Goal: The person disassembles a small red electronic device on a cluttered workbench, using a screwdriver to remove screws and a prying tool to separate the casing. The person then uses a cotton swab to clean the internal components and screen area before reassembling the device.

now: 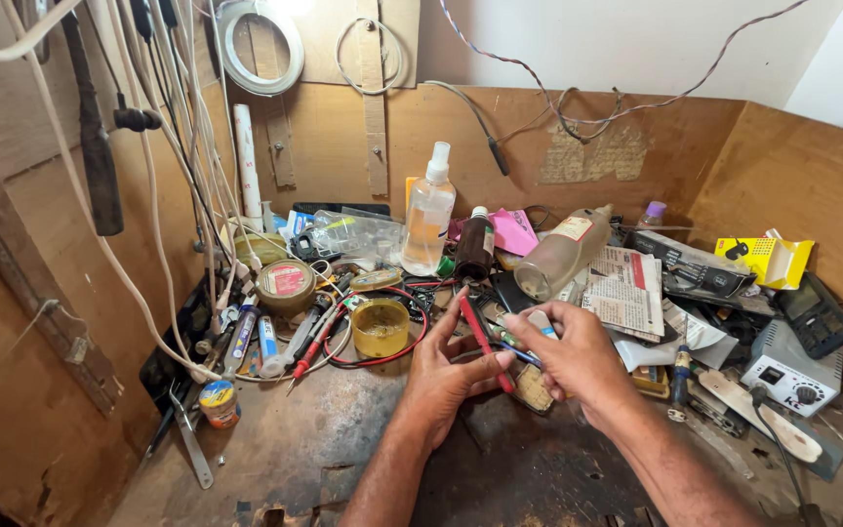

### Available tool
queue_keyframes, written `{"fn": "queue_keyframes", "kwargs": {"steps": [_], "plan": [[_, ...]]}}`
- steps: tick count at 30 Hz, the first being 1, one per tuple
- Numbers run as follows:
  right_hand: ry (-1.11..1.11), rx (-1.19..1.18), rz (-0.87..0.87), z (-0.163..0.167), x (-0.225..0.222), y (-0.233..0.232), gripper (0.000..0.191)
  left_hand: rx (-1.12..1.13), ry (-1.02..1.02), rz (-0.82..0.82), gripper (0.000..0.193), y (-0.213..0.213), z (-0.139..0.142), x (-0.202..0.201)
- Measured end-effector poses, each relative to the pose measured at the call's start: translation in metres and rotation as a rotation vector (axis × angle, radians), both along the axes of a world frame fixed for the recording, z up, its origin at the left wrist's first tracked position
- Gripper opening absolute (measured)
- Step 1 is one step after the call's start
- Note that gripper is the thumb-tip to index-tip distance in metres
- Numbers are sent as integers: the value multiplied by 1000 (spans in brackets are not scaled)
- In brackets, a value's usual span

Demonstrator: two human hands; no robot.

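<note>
Gripping a red tool (485, 342) between thumb and fingers, the left hand (449, 371) sits just right of the yellow tub (380, 327). The right hand (573, 353), further right of the tub, pinches a small grey part (539, 320) in closed fingertips. A spray bottle (428, 213) stands behind the tub, with a brown bottle (474, 246) beside it.

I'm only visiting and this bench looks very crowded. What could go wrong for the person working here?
1. The left hand holds a thin red tool close to the right hand; a slip might jab the fingers.
2. The clear spray bottle and brown bottle stand just behind the hands, and a large bottle already lies tilted; a bump could tip or spill them.
3. Loose red wire loops round the yellow tub and might snag.
</note>
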State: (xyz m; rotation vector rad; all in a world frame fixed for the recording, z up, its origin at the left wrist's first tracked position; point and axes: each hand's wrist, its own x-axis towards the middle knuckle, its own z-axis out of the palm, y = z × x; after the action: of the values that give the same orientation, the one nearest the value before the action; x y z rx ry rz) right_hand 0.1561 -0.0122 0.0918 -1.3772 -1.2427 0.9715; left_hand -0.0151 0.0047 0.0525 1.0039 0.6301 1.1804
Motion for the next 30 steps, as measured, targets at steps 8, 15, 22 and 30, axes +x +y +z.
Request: {"fn": "queue_keyframes", "kwargs": {"steps": [8, 15, 22, 30], "plan": [[-54, -105, 149, 11, -8, 3, 44, 79, -63, -66, 106, 3, -5, -1], [-108, -115, 158, 16, -2, 8, 34, 66, -62, -75, 103, 0, -1, -1], [-94, -131, 168, 21, 3, 13, 37, 56, -12, -64, 105, -1, 1, -2], [-149, -149, 157, 27, 8, 19, 37, 29, 7, -66, 106, 3, -2, 0]]}}
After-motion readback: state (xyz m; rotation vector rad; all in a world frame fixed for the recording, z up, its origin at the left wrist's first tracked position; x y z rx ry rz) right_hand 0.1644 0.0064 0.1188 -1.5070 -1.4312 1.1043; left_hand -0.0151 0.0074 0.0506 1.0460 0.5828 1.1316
